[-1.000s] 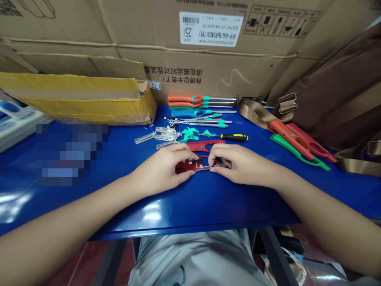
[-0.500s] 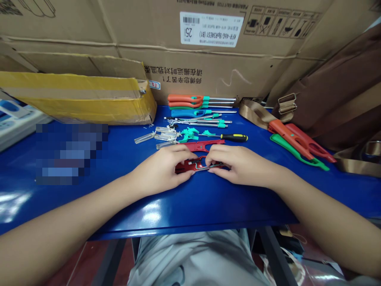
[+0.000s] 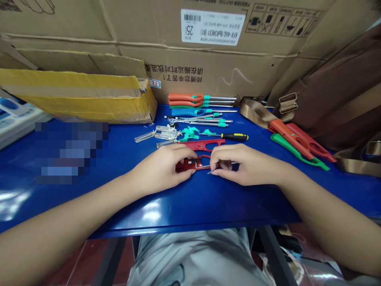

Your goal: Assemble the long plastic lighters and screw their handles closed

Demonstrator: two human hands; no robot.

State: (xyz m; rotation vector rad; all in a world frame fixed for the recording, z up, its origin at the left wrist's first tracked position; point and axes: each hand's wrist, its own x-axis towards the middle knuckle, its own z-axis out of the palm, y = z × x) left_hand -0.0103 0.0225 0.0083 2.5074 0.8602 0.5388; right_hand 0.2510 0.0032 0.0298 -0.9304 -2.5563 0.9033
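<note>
My left hand (image 3: 169,166) is closed around the left end of an opened red lighter shell half (image 3: 186,165), thumb in front and fingers behind. Inside the shell lie a black-and-white part (image 3: 194,161) and thin wires. My right hand (image 3: 235,163) is over the shell's right part, thumb and forefinger pinching a small thin grey piece (image 3: 209,172) whose tip pokes out at the left. Just behind lies the matching red shell half (image 3: 202,145). Clear fuel tanks (image 3: 166,135), teal plastic parts (image 3: 189,133) and a yellow-black screwdriver (image 3: 235,137) lie beyond it.
Assembled lighters (image 3: 186,97) and loose metal tubes (image 3: 208,122) lie at the back of the blue table (image 3: 184,206). Coloured shells (image 3: 293,139) lie at right beside a brown bag (image 3: 333,95). A yellow-taped carton (image 3: 98,95) stands at back left, before a large cardboard box (image 3: 131,24).
My right hand has drawn slightly to the right, and a thin grey piece now shows between its thumb and forefinger. More of the shell's inside is visible. My left hand stays in place.
</note>
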